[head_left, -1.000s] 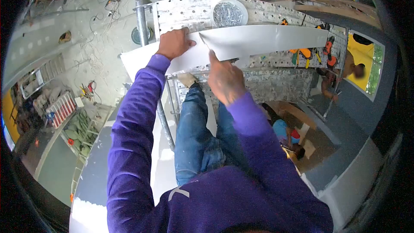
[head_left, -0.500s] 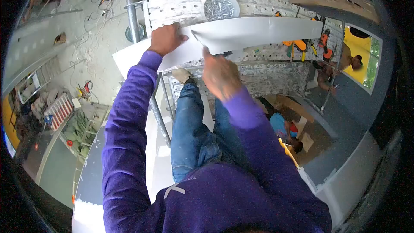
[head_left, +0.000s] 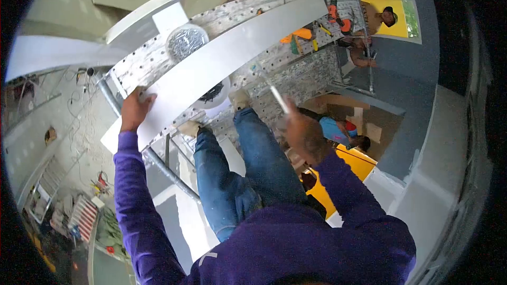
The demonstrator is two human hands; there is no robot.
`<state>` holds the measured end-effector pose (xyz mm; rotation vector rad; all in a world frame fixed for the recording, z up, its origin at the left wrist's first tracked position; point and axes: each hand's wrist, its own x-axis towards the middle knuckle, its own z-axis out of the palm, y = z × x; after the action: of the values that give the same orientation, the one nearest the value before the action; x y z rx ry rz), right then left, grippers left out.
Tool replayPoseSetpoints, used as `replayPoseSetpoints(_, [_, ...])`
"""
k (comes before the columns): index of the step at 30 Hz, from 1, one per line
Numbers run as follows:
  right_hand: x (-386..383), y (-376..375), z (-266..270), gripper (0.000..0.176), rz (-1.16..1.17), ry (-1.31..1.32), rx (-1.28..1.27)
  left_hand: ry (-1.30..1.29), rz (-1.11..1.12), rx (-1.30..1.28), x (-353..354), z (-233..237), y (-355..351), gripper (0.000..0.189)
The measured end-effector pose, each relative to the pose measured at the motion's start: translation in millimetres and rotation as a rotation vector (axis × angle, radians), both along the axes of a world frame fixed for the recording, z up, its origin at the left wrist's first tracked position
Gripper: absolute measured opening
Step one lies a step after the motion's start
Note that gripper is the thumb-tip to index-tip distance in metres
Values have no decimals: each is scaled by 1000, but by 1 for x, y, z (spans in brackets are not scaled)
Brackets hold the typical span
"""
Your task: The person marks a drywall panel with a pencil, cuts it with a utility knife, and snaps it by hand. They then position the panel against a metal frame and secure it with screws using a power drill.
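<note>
A long white strip of board (head_left: 222, 55) slants across the perforated scaffold platform (head_left: 269, 58). My left hand (head_left: 137, 106) grips its upper edge near the left end, thumb on top. Apart from the board, my right hand (head_left: 305, 134) is closed around a slim tool with a white shaft (head_left: 279, 98); motion blurs its tip. Behind the board sits a round tub of screws (head_left: 187, 42). A second white container (head_left: 217, 100) with dark contents shows partly under the board's front edge, near my feet.
Orange and yellow tools (head_left: 301, 34) and a red-orange tool (head_left: 334, 10) lie toward the platform's far right. One person (head_left: 377, 18) is by the yellow window opening; another in a blue shirt (head_left: 334, 131) is below right. A metal scaffold tube (head_left: 171, 174) runs beside my legs.
The view has turned, and the board now slants. My right hand has moved away from the board, lower right, with the tool. My left hand stays on the board, nearer its left end.
</note>
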<state>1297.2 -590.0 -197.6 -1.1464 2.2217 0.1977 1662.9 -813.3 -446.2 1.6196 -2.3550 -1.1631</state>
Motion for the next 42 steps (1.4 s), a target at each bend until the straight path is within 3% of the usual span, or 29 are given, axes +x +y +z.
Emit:
replayPoseSetpoints(1, [-23, 17, -10, 46, -19, 6, 7, 37, -7, -5, 8, -7, 2, 38])
replayPoseSetpoints(3, [-72, 53, -36, 45, -58, 26, 19, 91, 46, -260, 10, 7, 10, 36])
replayPoseSetpoints(6, [-113, 92, -84, 44, -214, -89, -227, -11, 220, -378, -9, 36, 36, 33])
replayPoseSetpoints(11, [-160, 53, -88, 40, -296, -155, -167, 21, 378, -450, -80, 49, 103, 25])
replayPoseSetpoints(13, [-196, 59, -113, 41, -243, -160, -270, 78, 534, -224, -140, 66, 128, 19])
replayPoseSetpoints(15, [-234, 67, -123, 41, -245, -212, -288, 202, 577, -55, -183, 49, 154, 19])
replayPoseSetpoints(17, [-270, 80, -135, 41, -229, -200, -364, 502, 845, 371, -234, 25, 180, 23])
replayPoseSetpoints(19, [-311, 80, -130, 39, -294, -208, -282, 437, 843, 486, -311, 36, 183, 29])
replayPoseSetpoints(21, [-353, 89, -138, 38, -321, -186, -288, 370, 515, 450, -360, 12, 184, 37])
replayPoseSetpoints(22, [-377, 95, -150, 37, -313, -155, -336, 480, 577, 536, -393, 14, 181, 42])
replayPoseSetpoints(24, [-426, 96, -173, 37, -349, -98, -351, 784, 907, 857, -446, -9, 174, 52])
replayPoseSetpoints(26, [-466, 87, -200, 36, -451, -64, -279, 1186, 1122, 920, -478, -45, 162, 54])
replayPoseSetpoints(29, [-513, 81, -239, 37, -401, -8, -372, 1444, 1414, 864, -509, -60, 125, 51])
replayPoseSetpoints(31, [-533, 68, -249, 39, -415, 9, -412, 1527, 1393, 654, -510, -84, 109, 46])
replayPoseSetpoints(32, [-545, 63, -257, 39, -403, 40, -434, 1585, 1442, 681, -505, -86, 106, 38])
replayPoseSetpoints(35, [-582, 45, -288, 40, -294, 117, -555, 1492, 1448, 575, -476, -71, 101, 35])
replayPoseSetpoints(38, [-616, 20, -307, 42, -77, 164, -668, 1163, 1304, 179, -445, -17, 116, 33])
replayPoseSetpoints(40, [-636, -3, -307, 44, 20, 177, -614, 1249, 1436, 319, -355, -22, 108, 32])
replayPoseSetpoints(42, [-653, -22, -304, 44, -20, 124, -400, 1528, 1487, 515, -346, 19, 104, 31])
